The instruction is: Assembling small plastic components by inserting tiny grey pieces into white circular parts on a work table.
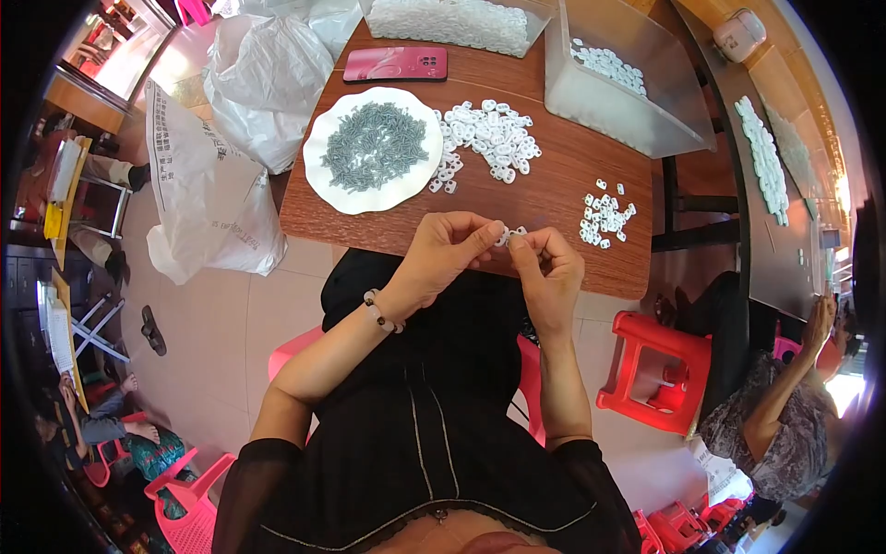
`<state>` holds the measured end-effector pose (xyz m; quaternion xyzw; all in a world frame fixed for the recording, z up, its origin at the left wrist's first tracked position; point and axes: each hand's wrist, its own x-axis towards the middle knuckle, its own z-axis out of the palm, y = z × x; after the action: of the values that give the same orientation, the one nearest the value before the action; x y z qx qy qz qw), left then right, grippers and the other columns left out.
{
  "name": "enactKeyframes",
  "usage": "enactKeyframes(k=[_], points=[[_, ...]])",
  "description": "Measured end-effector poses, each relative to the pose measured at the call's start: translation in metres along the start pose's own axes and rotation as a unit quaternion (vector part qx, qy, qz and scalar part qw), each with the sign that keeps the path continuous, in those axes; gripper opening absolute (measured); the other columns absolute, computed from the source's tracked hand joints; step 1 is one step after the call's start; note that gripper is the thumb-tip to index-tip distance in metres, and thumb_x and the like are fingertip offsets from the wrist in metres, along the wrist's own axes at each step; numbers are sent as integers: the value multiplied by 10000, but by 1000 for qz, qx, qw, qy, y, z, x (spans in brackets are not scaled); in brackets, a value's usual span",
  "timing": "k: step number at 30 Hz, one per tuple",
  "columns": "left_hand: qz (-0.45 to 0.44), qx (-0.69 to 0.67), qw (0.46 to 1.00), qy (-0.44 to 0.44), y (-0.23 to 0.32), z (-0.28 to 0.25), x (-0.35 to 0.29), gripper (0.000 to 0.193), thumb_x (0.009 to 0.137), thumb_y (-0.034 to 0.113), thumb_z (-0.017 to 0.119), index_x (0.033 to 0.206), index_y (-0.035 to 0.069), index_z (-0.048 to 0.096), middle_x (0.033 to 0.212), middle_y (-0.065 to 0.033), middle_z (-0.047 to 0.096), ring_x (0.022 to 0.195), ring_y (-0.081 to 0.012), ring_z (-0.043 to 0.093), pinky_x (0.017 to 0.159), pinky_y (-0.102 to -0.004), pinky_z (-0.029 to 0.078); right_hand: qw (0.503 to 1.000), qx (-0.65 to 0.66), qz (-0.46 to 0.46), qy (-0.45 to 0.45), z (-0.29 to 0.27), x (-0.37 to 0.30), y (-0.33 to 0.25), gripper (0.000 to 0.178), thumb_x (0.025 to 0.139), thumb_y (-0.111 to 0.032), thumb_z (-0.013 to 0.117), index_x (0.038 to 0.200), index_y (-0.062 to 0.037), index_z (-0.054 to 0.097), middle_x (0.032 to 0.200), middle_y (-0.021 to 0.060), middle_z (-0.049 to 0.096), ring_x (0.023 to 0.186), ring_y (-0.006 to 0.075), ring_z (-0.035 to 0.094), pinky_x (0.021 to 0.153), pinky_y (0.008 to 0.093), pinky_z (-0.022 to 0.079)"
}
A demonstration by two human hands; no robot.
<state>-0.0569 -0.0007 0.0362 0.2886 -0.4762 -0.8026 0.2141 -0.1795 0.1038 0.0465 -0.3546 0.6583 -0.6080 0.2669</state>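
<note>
At the table's near edge, my left hand (443, 256) and my right hand (551, 275) meet, thumbs and forefingers closed on a small white plastic piece (503, 237). The fingers cover much of it, so I cannot tell whether it is one piece or two joined. Past my hands lies a loose pile of white plastic pieces (489, 134) with holes in them. A smaller group of white pieces (605, 220) is spread near the right edge. Left of the pile, a white wavy-rimmed plate (318, 152) bears many small grey pins (374, 143).
A pink phone (395, 65) lies behind the plate. Two clear plastic bins (637, 120) with white pieces stand along the table's far side. White sacks (217, 198) sit on the floor at left, a red stool (660, 369) at right. Another person (784, 420) works at a side table.
</note>
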Motion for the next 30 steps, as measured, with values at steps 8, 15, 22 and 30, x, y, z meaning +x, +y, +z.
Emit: enactKeyframes(k=[8, 15, 22, 30], points=[[-13, -7, 1000, -13, 5, -1, -4, 258, 906, 253, 670, 940, 2, 716, 751, -19, 669, 635, -43, 559, 586, -174, 453, 994, 91, 33, -58, 0, -1, 1, 114, 898, -75, 662, 842, -3, 594, 732, -16, 615, 698, 27, 576, 626, 170, 453], [-18, 24, 996, -78, 12, -11, 1, 278, 897, 279, 680, 895, 3, 722, 711, -21, 656, 610, -53, 559, 556, -185, 455, 989, 115, 7, -97, -11, -1, 9, 163, 854, -92, 719, 935, -14, 601, 900, -1, 624, 814, 45, 582, 702, 179, 462], [-44, 31, 989, -137, 16, -9, 1, 271, 894, 282, 683, 857, 16, 719, 685, -12, 639, 622, -54, 580, 553, -182, 463, 962, 176, -14, -210, -16, 4, 3, 447, 849, -137, 717, 1242, 22, 576, 1135, 84, 566, 1005, 136, 561, 858, 255, 466], [-74, -29, 986, -148, 9, -10, -6, 300, 900, 311, 667, 864, 16, 713, 707, -6, 645, 612, -53, 570, 571, -177, 471, 958, 201, -20, -204, -15, -1, 13, 377, 841, -141, 722, 1156, 43, 624, 1145, 106, 569, 1000, 167, 572, 865, 282, 475]])
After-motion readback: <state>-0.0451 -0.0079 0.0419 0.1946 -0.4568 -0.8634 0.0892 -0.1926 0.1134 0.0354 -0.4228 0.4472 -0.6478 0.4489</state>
